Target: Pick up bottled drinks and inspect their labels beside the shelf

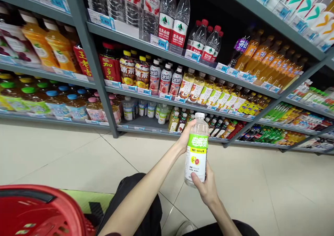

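Both my hands hold one clear plastic drink bottle (197, 163) with a white cap and a green, yellow and white label that faces me. It stands nearly upright in front of the lower shelves. My left hand (185, 136) grips it near the shoulder, the fingers partly hidden behind the bottle. Lower down, my right hand (206, 186) is closed round the base, its thumb lying across the bottom of the label. On the bottom shelf, similar bottles with green and white labels (162, 115) stand behind it.
Grey shelving (156, 97) packed with drinks runs across the view, with price tags along its edges. A red shopping basket (65, 208) is at the lower left, beside my bent knee. Pale tiled floor (242, 180) lies below the shelves.
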The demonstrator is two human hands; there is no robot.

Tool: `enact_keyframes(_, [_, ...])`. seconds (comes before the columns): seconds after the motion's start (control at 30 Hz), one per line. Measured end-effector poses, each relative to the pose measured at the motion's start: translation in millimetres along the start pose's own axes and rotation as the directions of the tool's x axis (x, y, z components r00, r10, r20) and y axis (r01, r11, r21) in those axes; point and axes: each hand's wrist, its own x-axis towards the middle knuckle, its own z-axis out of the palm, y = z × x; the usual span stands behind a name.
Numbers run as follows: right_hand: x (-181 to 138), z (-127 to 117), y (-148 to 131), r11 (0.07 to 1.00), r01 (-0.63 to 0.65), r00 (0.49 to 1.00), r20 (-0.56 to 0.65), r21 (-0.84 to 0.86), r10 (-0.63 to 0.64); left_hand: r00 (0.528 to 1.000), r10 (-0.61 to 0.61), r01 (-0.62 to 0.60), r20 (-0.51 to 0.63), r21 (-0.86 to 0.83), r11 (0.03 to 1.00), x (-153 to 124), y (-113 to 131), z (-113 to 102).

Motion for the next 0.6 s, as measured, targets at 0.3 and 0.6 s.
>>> enact_keyframes(0.3, [-2.2, -2.0, -4.9, 1.000, -0.021, 1.000, 0.006, 0.008, 0.021, 0.995, 0.103, -0.102, -0.016, 0.046, 0.994, -1.0, -0.5, 7.2])
enact_keyframes(0.6, [-2.9, -2.8, -7.6, 0.999, -0.041, 0.999, 0.018, 0.021, 0.041, 0.979, 0.194, -0.191, -0.071, 0.038, 0.981, -3.5, -0.8, 6.7])
